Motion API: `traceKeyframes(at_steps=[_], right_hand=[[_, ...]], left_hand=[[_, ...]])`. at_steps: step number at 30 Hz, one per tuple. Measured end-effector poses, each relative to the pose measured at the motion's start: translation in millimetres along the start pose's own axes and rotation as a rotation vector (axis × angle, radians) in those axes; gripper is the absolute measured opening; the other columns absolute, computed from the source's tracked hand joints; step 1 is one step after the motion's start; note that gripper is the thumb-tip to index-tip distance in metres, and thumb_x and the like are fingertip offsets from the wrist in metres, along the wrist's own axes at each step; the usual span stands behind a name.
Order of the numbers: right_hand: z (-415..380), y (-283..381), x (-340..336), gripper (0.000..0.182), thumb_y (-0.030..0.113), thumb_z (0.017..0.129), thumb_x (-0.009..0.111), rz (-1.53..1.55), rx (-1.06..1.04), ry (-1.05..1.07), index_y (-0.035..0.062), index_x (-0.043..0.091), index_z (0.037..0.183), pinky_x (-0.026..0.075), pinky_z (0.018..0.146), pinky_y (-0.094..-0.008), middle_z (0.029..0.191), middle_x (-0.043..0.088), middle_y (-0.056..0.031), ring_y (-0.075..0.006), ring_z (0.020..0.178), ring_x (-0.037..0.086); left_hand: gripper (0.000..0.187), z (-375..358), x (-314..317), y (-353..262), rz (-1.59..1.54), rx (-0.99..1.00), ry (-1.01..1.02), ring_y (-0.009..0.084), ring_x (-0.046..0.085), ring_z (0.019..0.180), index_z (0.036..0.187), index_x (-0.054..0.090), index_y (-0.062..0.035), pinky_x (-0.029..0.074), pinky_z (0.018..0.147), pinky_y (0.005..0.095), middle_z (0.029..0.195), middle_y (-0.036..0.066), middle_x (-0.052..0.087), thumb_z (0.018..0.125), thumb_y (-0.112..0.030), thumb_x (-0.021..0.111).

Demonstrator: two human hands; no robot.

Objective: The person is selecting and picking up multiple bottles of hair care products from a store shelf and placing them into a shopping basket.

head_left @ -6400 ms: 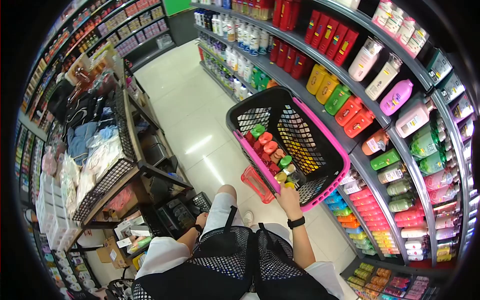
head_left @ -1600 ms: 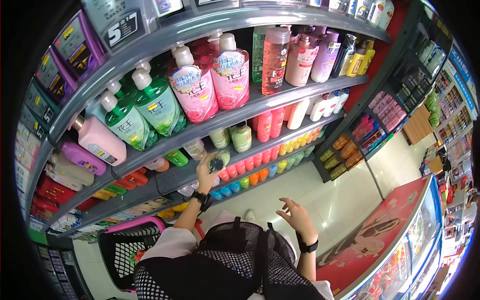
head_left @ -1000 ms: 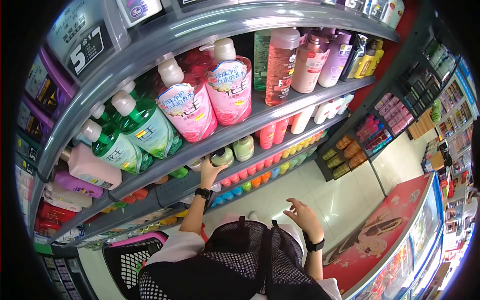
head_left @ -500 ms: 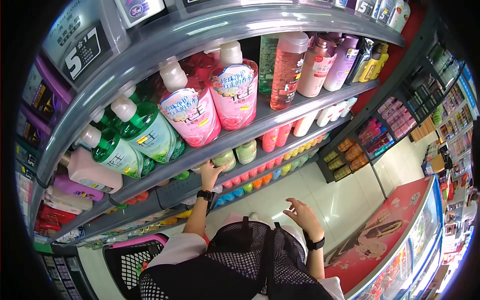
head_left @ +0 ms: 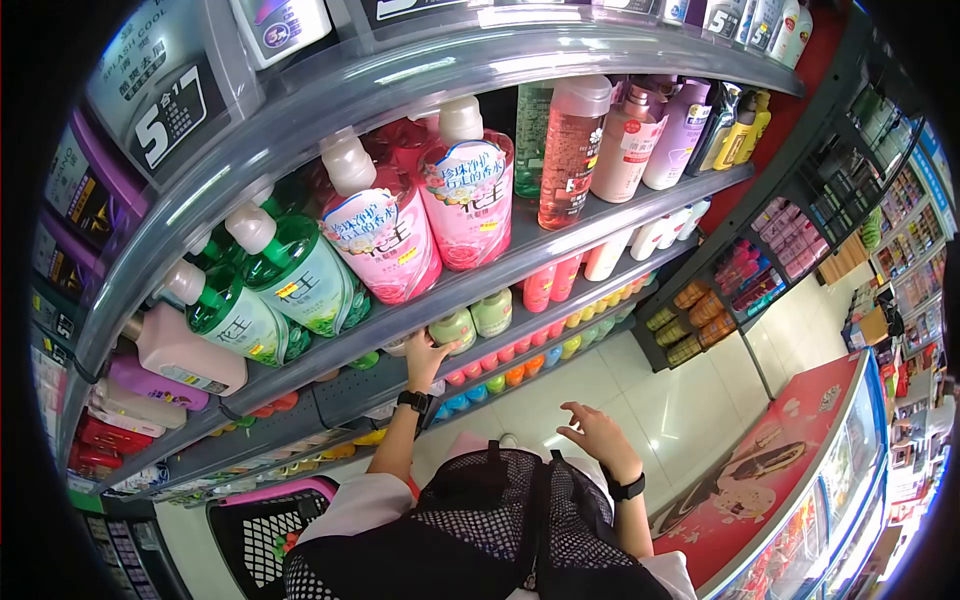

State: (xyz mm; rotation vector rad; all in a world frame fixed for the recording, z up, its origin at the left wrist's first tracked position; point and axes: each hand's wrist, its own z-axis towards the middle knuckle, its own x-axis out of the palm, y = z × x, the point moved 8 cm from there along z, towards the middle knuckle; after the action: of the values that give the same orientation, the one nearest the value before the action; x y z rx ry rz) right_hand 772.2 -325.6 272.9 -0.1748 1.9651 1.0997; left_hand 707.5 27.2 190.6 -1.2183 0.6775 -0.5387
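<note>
My left hand (head_left: 427, 362), with a black watch on the wrist, reaches to the lower shelf. Its thumb and fingers are around the left side of a light green bottle (head_left: 453, 331); the far fingertips are hidden. A second light green bottle (head_left: 492, 313) stands just right of it. Part of a pale item (head_left: 396, 347) shows left of the hand, below the upper shelf's edge. Over the floor, my right hand (head_left: 603, 438) hangs in the air with fingers loosely bent and apart, holding nothing. A black band circles that wrist too.
Pink pump bottles (head_left: 380, 240) and green pump bottles (head_left: 300, 280) line the shelf (head_left: 560, 240) above my left hand. A black basket with a pink rim (head_left: 270, 490) is at lower left. A red freezer case (head_left: 770, 450) stands to the right. A black mesh bag (head_left: 480, 500) covers my front.
The view has shifted slightly, so the shelves sit lower in the picture. My left thumb now lies against the front of the light green bottle. My right hand has barely moved.
</note>
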Motion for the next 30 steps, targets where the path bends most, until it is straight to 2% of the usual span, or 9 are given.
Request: traceKeyframes(at_steps=[11,13,15,18,21,24,27,28,30], right_hand=[[-0.1,4.6,10.4,0.041,0.033,0.087,0.062,0.001,-0.070,0.022,0.0083,0.054,0.119,0.050,0.079,-0.0406,0.097,0.065,-0.0149,-0.0310,0.089,0.064],[-1.8,5.4,14.8,0.040,0.035,0.088,0.062,-0.030,-0.098,0.013,0.0106,0.055,0.120,0.051,0.074,-0.0384,0.093,0.066,-0.0111,-0.0283,0.085,0.064],[-3.7,6.0,15.5,0.040,0.035,0.088,0.061,-0.031,-0.100,0.012,0.0106,0.054,0.120,0.051,0.074,-0.0384,0.093,0.066,-0.0110,-0.0283,0.085,0.064],[-9.8,6.3,16.5,0.041,0.035,0.088,0.061,-0.039,-0.103,0.012,0.0106,0.054,0.120,0.051,0.074,-0.0383,0.092,0.065,-0.0109,-0.0282,0.085,0.064],[-22.0,4.3,23.2,0.041,0.035,0.088,0.062,-0.035,-0.107,0.012,0.0106,0.054,0.120,0.051,0.074,-0.0384,0.092,0.065,-0.0107,-0.0283,0.085,0.064],[-31.4,-2.5,28.4,0.041,0.035,0.088,0.062,-0.023,-0.104,0.008,0.0105,0.054,0.119,0.051,0.074,-0.0386,0.092,0.066,-0.0105,-0.0286,0.086,0.064],[-39.9,-4.2,28.5,0.042,0.034,0.087,0.063,-0.022,-0.091,0.023,0.0093,0.054,0.119,0.051,0.075,-0.0405,0.094,0.065,-0.0132,-0.0307,0.086,0.064],[-44.2,-3.8,29.8,0.043,0.033,0.085,0.063,-0.024,-0.083,0.042,0.0082,0.053,0.119,0.051,0.076,-0.0422,0.096,0.065,-0.0158,-0.0325,0.087,0.064],[-57.2,-3.9,36.9,0.042,0.034,0.086,0.063,-0.045,-0.117,0.055,0.0096,0.053,0.119,0.050,0.075,-0.0409,0.094,0.065,-0.0138,-0.0312,0.087,0.064]], left_hand=[[0.071,3.4,9.9,4.9,-0.024,-0.004,0.037,0.0193,0.059,0.109,0.127,0.044,0.0037,0.049,0.094,0.0324,0.121,0.013,0.058,0.068,-0.005,0.081],[0.070,-1.0,9.0,-6.3,0.015,0.002,0.014,0.0195,0.059,0.110,0.128,0.044,0.0033,0.048,0.095,0.0327,0.121,0.013,0.058,0.069,-0.006,0.081],[0.070,-2.7,7.7,-9.2,0.053,0.005,-0.012,0.0196,0.059,0.110,0.129,0.044,0.0028,0.047,0.096,0.0331,0.121,0.013,0.058,0.070,-0.008,0.081],[0.068,-7.2,4.7,-0.5,0.049,0.040,-0.014,0.0207,0.058,0.111,0.131,0.042,0.0022,0.047,0.097,0.0343,0.121,0.013,0.058,0.073,-0.007,0.078],[0.066,-21.9,0.5,9.4,-0.007,0.032,0.001,0.0232,0.057,0.114,0.134,0.040,0.0023,0.051,0.091,0.0365,0.123,0.017,0.058,0.078,-0.007,0.073],[0.062,-40.2,2.0,6.9,0.142,-0.010,-0.043,0.0282,0.050,0.123,0.141,0.033,-0.0027,0.051,0.092,0.0398,0.134,0.018,0.048,0.085,0.001,0.061],[0.065,-64.0,3.6,13.4,0.141,-0.030,-0.126,0.0295,0.050,0.123,0.142,0.031,-0.0035,0.052,0.091,0.0400,0.136,0.019,0.046,0.085,0.001,0.061],[0.059,-75.4,3.2,17.9,0.155,-0.033,-0.151,0.0288,0.053,0.120,0.139,0.037,-0.0046,0.053,0.089,0.0384,0.134,0.017,0.048,0.085,0.000,0.061],[0.053,-104.4,-0.2,22.4,0.230,-0.055,-0.119,0.0279,0.055,0.118,0.135,0.042,-0.0052,0.053,0.087,0.0374,0.131,0.015,0.050,0.085,0.000,0.061]])
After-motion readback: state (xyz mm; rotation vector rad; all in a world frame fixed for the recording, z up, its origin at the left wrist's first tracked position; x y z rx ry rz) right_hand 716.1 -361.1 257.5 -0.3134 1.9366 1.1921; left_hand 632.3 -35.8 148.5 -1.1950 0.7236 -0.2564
